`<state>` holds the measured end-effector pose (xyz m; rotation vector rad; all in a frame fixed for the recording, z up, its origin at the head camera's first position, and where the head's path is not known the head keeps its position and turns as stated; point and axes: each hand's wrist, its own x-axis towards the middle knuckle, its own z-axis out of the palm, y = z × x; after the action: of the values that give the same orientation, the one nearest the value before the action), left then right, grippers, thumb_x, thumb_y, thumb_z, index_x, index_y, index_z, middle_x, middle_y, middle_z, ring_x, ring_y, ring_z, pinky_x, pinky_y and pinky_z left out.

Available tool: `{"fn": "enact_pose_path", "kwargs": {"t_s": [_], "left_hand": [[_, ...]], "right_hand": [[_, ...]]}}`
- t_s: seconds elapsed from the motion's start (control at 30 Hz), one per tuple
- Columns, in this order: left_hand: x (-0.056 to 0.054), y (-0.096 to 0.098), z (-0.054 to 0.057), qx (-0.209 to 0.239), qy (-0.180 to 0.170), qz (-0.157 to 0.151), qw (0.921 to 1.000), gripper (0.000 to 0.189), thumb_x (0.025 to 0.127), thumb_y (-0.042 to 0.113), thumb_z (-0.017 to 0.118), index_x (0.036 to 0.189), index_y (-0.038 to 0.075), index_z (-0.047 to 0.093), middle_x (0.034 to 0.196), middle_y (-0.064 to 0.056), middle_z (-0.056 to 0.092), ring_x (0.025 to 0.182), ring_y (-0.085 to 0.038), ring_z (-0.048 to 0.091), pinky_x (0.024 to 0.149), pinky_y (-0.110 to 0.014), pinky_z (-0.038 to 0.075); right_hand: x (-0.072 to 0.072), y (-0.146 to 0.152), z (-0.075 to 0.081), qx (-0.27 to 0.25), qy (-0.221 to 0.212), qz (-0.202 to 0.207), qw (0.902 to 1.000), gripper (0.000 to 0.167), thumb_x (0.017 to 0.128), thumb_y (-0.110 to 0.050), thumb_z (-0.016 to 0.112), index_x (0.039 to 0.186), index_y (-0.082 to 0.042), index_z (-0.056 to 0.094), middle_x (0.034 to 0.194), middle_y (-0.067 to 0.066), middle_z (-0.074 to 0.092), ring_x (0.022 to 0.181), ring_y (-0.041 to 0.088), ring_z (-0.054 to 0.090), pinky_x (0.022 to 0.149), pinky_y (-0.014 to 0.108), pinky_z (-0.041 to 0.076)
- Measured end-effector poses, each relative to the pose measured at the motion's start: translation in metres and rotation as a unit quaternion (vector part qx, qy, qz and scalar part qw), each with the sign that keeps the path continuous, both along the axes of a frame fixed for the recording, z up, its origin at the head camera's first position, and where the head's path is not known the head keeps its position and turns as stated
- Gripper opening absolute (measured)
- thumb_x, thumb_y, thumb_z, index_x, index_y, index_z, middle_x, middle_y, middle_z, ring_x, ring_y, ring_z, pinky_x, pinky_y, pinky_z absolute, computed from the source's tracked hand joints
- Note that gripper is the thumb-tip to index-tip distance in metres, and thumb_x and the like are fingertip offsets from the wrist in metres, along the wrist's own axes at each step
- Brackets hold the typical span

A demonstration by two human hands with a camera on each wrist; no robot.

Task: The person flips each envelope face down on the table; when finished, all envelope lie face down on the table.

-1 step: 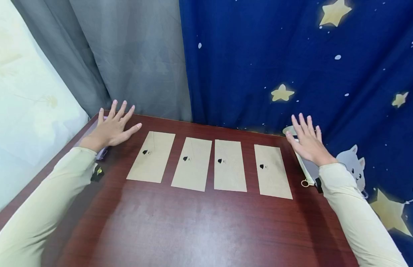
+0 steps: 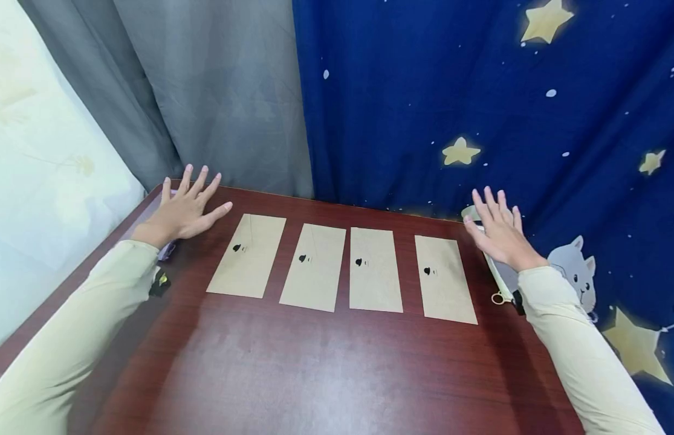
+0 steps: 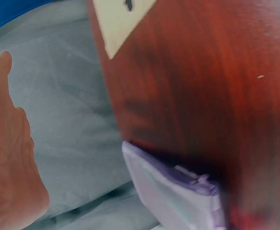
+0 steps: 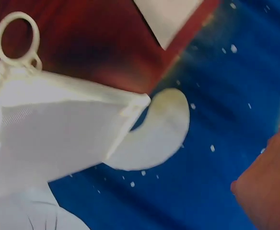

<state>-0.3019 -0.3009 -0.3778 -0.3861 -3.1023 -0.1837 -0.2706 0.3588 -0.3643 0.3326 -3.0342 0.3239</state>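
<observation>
My left hand (image 2: 179, 214) is held up with fingers spread, above the table's far left corner. Nothing is in it. Below it lies a purple zip pouch (image 3: 171, 187), partly hidden by the hand in the head view. Raised over the right edge, my right hand (image 2: 502, 238) also has straight fingers and holds nothing. Beneath that hand is a pale zip pouch (image 4: 68, 129) with a ring pull (image 4: 17, 40). Between the hands, several flat beige paper rectangles lie in a row, from the leftmost paper (image 2: 255, 266) to the rightmost paper (image 2: 451, 296), each with a small black hat print.
The dark red wooden table (image 2: 293, 374) reaches back to a grey curtain (image 2: 233, 103) and a blue star-patterned curtain (image 2: 391, 103). A grey cartoon cat (image 2: 578, 272) shows beside the right sleeve. Pale fabric (image 2: 48, 199) hangs along the left.
My right hand has shifted slightly to the left. My left hand has hardly moved, and the papers lie as before.
</observation>
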Motion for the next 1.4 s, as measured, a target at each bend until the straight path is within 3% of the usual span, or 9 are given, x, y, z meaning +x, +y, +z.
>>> {"fn": "enact_pose_path", "kwargs": {"t_s": [0.43,0.77,0.87,0.93,1.1,1.17,1.23,1.33,1.4], "left_hand": [[0.023,0.015,0.000,0.077,-0.103,0.018,0.9916,0.081,0.100,0.072,0.016,0.161,0.027,-0.013,0.167,-0.013,-0.022,0.151,-0.041,-0.028,0.114,-0.079,-0.007],[0.042,0.026,0.014,0.171,-0.130,0.006,0.9767,0.078,0.102,0.070,0.016,0.162,0.027,-0.008,0.170,-0.015,-0.011,0.156,-0.039,-0.015,0.123,-0.069,-0.001],[0.044,0.031,0.020,0.224,-0.144,-0.013,0.9637,0.077,0.102,0.070,0.015,0.162,0.027,-0.008,0.171,-0.005,-0.010,0.158,-0.031,-0.012,0.126,-0.064,0.000],[0.047,0.034,0.021,0.263,-0.157,-0.030,0.9514,0.076,0.103,0.068,0.014,0.162,0.026,-0.008,0.171,-0.001,-0.009,0.158,-0.027,-0.010,0.127,-0.060,0.001],[0.058,0.038,0.020,0.359,-0.226,-0.027,0.9052,0.073,0.103,0.067,0.007,0.162,0.026,-0.011,0.171,-0.014,-0.004,0.157,-0.040,0.002,0.125,-0.066,0.009],[0.060,0.038,0.021,0.415,-0.275,-0.001,0.8674,0.078,0.099,0.074,0.005,0.161,0.030,-0.011,0.169,-0.023,0.001,0.155,-0.047,0.008,0.123,-0.069,0.012],[0.060,0.037,0.024,0.478,-0.328,0.032,0.8142,0.088,0.091,0.084,0.005,0.161,0.033,-0.010,0.166,-0.030,0.006,0.153,-0.050,0.012,0.123,-0.069,0.015],[0.057,0.036,0.028,0.551,-0.396,0.077,0.7306,0.103,0.081,0.095,0.009,0.161,0.033,-0.011,0.165,-0.033,0.005,0.153,-0.050,0.012,0.126,-0.064,0.015],[0.055,0.034,0.028,0.576,-0.426,0.105,0.6901,0.111,0.077,0.098,0.011,0.161,0.030,-0.013,0.165,-0.034,0.005,0.153,-0.048,0.012,0.127,-0.060,0.016]], "right_hand": [[-0.011,-0.070,-0.013,-0.063,-0.009,0.063,0.9960,0.069,0.108,-0.053,0.024,0.163,-0.022,-0.005,0.171,0.007,-0.009,0.157,0.032,-0.018,0.123,0.071,-0.003],[-0.007,-0.169,-0.024,-0.279,-0.098,0.118,0.9478,0.066,0.106,-0.059,0.022,0.161,-0.035,-0.006,0.171,-0.004,-0.005,0.159,0.023,-0.005,0.129,0.057,0.010],[0.000,-0.191,-0.020,-0.406,-0.172,0.126,0.8889,0.064,0.107,-0.059,0.017,0.161,-0.035,-0.009,0.171,-0.003,-0.003,0.159,0.026,0.003,0.129,0.056,0.012],[0.005,-0.203,-0.016,-0.497,-0.229,0.133,0.8265,0.068,0.106,-0.060,0.015,0.162,-0.031,-0.011,0.172,0.000,-0.001,0.159,0.029,0.006,0.130,0.053,0.012],[0.012,-0.228,-0.010,-0.691,-0.384,0.109,0.6027,0.087,0.100,-0.070,0.021,0.162,-0.019,-0.013,0.170,0.016,-0.004,0.158,0.037,0.000,0.130,0.050,0.013],[0.012,-0.238,-0.009,-0.734,-0.427,0.084,0.5211,0.093,0.099,-0.072,0.025,0.162,-0.015,-0.012,0.169,0.022,-0.004,0.158,0.039,0.001,0.130,0.050,0.013],[0.011,-0.247,-0.009,-0.759,-0.458,0.056,0.4594,0.095,0.098,-0.073,0.027,0.162,-0.013,-0.010,0.169,0.024,-0.003,0.157,0.042,0.004,0.130,0.050,0.013],[0.011,-0.263,-0.010,-0.770,-0.496,0.021,0.4009,0.097,0.098,-0.073,0.027,0.162,-0.009,-0.008,0.168,0.025,0.000,0.157,0.043,0.007,0.130,0.050,0.012],[0.011,-0.273,-0.013,-0.768,-0.519,-0.004,0.3753,0.097,0.099,-0.072,0.027,0.162,-0.007,-0.007,0.168,0.026,0.002,0.157,0.043,0.007,0.130,0.050,0.013]]}}
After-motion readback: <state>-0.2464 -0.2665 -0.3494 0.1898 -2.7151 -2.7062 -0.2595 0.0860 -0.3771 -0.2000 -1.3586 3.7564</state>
